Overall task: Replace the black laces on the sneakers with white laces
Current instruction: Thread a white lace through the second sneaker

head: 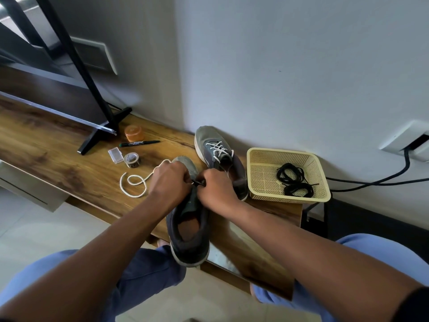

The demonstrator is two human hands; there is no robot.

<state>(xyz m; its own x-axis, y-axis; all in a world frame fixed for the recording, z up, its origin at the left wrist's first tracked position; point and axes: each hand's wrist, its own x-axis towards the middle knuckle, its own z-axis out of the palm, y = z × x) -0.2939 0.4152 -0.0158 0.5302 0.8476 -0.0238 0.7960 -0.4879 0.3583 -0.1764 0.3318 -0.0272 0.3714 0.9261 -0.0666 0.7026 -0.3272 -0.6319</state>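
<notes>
Near sneaker (pixel 189 219), left of basket (pixel 287 175) | left hand (pixel 170 180), right hand (pixel 216 185) pinch black lace (pixel 198 182) | step: unlacing | next: thread white lace (pixel 135 182)

Both forearms are bare from wrist to elbow. A dark sleeve edge (pixel 417 305) shows at the right arm's upper end, by the lower right corner. The legs wear light blue trousers (pixel 148 270), shaded darker along the inner folds.
</notes>
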